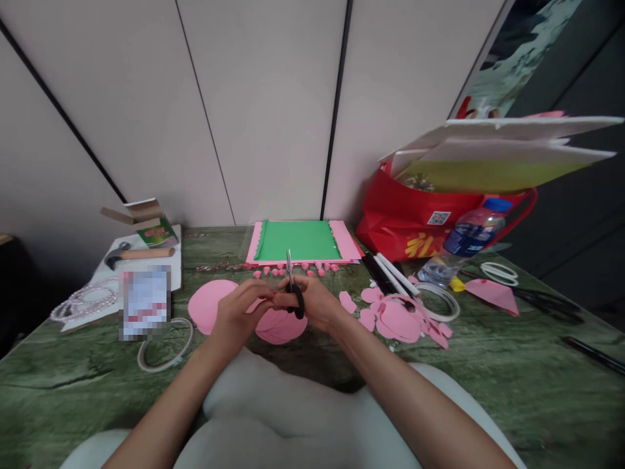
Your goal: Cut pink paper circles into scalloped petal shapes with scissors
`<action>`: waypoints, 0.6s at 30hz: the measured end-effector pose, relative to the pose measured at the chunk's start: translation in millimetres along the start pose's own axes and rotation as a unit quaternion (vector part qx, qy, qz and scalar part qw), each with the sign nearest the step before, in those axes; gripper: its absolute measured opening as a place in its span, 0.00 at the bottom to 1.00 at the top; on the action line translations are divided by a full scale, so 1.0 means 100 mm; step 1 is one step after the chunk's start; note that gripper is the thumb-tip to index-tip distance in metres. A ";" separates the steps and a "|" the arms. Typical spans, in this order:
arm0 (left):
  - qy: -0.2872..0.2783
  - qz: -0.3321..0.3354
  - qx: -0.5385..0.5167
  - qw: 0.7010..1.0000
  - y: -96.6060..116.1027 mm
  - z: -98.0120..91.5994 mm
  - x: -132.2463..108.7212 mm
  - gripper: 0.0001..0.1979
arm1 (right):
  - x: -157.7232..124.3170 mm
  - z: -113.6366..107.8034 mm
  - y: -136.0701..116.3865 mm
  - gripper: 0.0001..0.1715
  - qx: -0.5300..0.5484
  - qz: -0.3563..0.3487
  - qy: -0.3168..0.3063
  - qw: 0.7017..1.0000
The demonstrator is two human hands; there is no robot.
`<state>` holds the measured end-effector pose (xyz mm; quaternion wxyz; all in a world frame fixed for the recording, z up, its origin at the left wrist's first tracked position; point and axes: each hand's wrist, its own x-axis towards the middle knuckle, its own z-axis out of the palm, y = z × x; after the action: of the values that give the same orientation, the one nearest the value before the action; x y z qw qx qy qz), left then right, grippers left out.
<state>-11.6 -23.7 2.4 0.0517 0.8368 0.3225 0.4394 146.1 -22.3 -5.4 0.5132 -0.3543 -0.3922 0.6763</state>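
Note:
In my right hand is a pair of scissors with black handles, its blades pointing up and away from me. My left hand is beside it, fingers pinched together near the scissors' handles; whatever lies between the fingertips is too small to make out. Below both hands lie overlapping pink paper circles, partly covered by my fingers. A larger pink paper circle is left of my left hand. Beyond the hands runs a row of small rolled pink pieces, before a green sheet with pink edges.
Pink paper scraps, tape rolls and white markers lie to the right. Behind them stand a water bottle and a red bag holding boards. Leftward are a hammer, bead strings and another ring-shaped roll.

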 end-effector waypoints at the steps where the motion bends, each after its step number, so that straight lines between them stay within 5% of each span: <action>1: -0.002 -0.006 -0.003 1.000 0.00 0.00 0.00 0.02 | 0.00 0.00 0.00 0.21 -0.002 -0.002 0.000 1.000; 11: -0.009 -0.009 0.006 1.000 -0.05 0.04 -0.01 0.09 | 0.05 -0.03 0.00 0.21 -0.059 -0.020 0.047 0.997; 15: 0.003 -0.063 0.043 0.997 -0.16 0.01 -0.01 0.16 | 0.16 -0.36 -0.13 0.22 -0.102 -0.070 0.133 0.983; 18: -0.007 -0.147 0.141 0.979 -0.31 -0.07 -0.04 0.13 | 0.22 -0.77 -0.27 0.23 -0.151 -0.118 0.237 0.952</action>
<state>-34.4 -2.7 -7.3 -0.0002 0.7822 0.5002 0.3714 220.1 16.5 -17.2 0.6078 -0.5293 -0.3959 0.4401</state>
